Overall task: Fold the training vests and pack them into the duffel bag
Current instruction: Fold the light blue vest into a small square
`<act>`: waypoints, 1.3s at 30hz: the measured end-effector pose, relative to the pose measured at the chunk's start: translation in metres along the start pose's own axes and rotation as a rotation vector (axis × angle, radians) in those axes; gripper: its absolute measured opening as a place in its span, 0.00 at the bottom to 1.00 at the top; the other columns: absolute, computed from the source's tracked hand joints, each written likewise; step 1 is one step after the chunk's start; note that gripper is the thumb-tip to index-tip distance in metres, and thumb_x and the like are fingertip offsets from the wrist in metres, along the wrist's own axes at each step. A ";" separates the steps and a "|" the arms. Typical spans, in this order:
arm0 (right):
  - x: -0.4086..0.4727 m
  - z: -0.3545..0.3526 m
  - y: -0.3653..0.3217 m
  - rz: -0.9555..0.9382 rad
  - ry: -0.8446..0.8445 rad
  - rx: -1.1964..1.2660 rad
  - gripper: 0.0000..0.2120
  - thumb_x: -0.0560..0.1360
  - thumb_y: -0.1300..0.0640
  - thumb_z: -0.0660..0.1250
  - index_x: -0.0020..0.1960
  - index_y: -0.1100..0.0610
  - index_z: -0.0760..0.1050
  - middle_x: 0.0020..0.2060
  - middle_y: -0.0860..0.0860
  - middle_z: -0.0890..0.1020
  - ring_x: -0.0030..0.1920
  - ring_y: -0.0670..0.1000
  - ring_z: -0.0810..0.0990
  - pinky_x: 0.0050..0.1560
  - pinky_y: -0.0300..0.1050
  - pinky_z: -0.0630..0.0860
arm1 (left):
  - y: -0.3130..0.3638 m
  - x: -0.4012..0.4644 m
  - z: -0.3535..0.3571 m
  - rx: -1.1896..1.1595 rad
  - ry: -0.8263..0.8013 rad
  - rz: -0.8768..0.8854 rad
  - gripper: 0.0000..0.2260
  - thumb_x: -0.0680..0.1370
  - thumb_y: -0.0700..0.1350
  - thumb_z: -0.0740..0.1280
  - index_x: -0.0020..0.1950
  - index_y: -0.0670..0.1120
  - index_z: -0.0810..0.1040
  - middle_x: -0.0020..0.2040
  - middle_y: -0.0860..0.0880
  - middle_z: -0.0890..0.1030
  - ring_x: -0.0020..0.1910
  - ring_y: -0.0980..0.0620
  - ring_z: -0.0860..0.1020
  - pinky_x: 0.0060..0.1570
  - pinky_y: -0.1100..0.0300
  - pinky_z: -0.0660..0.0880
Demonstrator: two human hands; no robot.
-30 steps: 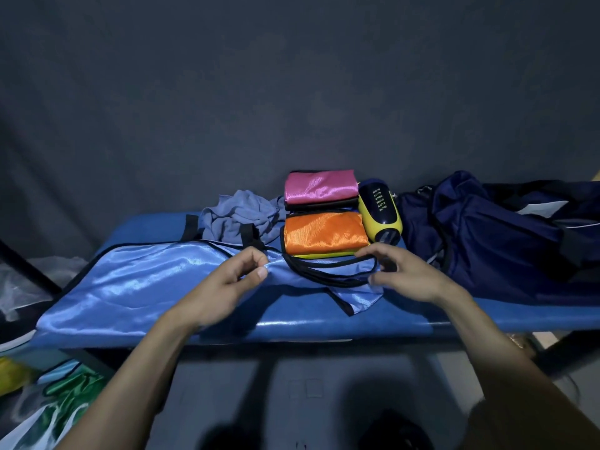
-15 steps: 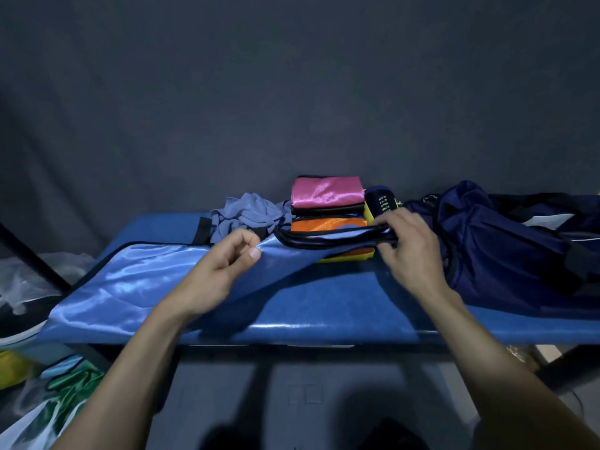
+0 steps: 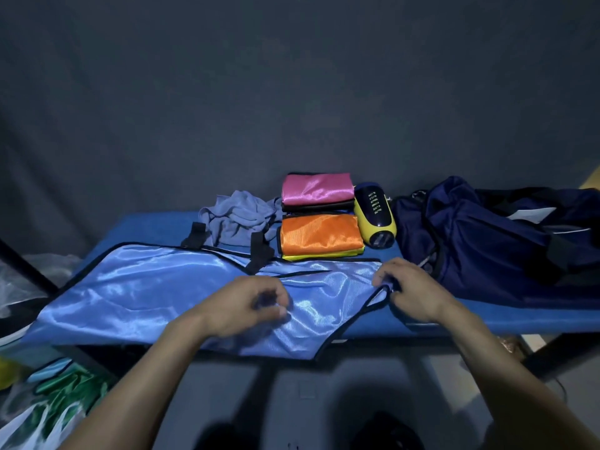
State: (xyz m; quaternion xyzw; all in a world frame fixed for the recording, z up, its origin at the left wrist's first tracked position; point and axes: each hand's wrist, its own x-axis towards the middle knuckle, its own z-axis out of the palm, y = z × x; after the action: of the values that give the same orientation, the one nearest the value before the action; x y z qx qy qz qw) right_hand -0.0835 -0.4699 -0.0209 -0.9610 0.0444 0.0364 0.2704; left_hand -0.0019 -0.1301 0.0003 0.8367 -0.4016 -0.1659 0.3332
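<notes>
Right now the blue vest (image 3: 156,287) lies spread flat on the blue surface (image 3: 454,319), directly under and ahead of both hands, its long axis running left to right across the view. Most of its length stretches away to the left; its near right edge droops over the front lip of the surface. The left hand (image 3: 250,303) sits on the cloth near its middle, fingers curled and bunching or pinching the fabric, though blur makes the exact hold hard to read. The right hand (image 3: 409,287) pinches the black-trimmed edge at the vest's right end. So the right end is already in hand, and a fold would probably carry that end leftward along the long axis, over the far, free left end.

Behind the vest, an orange vest (image 3: 319,235) and a pink vest (image 3: 316,188) are folded, each on a small stack. A crumpled grey cloth (image 3: 240,216) is to their left, a yellow speaker (image 3: 375,216) to their right. The navy bag (image 3: 487,241) sits well right, nearer the right hand; its opening cannot be made out in the dim light. More cloth, green (image 3: 65,388) among it, lies below left, partly cut off.
</notes>
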 end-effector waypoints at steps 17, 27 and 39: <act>0.001 -0.003 -0.013 0.462 0.003 0.137 0.27 0.66 0.45 0.82 0.55 0.51 0.71 0.48 0.49 0.78 0.48 0.52 0.78 0.44 0.46 0.70 | -0.022 0.055 0.019 0.456 0.212 -0.017 0.19 0.81 0.56 0.67 0.71 0.53 0.73 0.63 0.55 0.75 0.56 0.52 0.69 0.59 0.55 0.71; 0.004 -0.013 -0.017 0.258 0.251 0.975 0.30 0.69 0.80 0.63 0.64 0.56 0.78 0.36 0.49 0.77 0.33 0.46 0.71 0.35 0.36 0.72 | -0.025 0.073 0.022 0.397 0.192 -0.082 0.07 0.84 0.56 0.61 0.57 0.55 0.76 0.56 0.56 0.76 0.53 0.51 0.67 0.59 0.48 0.68; 0.006 0.000 -0.028 0.106 0.352 0.849 0.15 0.77 0.67 0.71 0.60 0.55 0.80 0.40 0.54 0.80 0.34 0.45 0.76 0.41 0.35 0.74 | -0.022 0.078 0.019 0.262 0.233 0.046 0.09 0.80 0.62 0.66 0.52 0.58 0.76 0.48 0.60 0.79 0.50 0.56 0.74 0.55 0.50 0.69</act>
State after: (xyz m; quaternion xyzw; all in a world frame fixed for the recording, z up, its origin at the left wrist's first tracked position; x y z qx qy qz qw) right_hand -0.0745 -0.4468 -0.0069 -0.7533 0.1499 -0.1349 0.6260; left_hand 0.0487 -0.1892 -0.0293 0.8772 -0.3974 -0.0063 0.2694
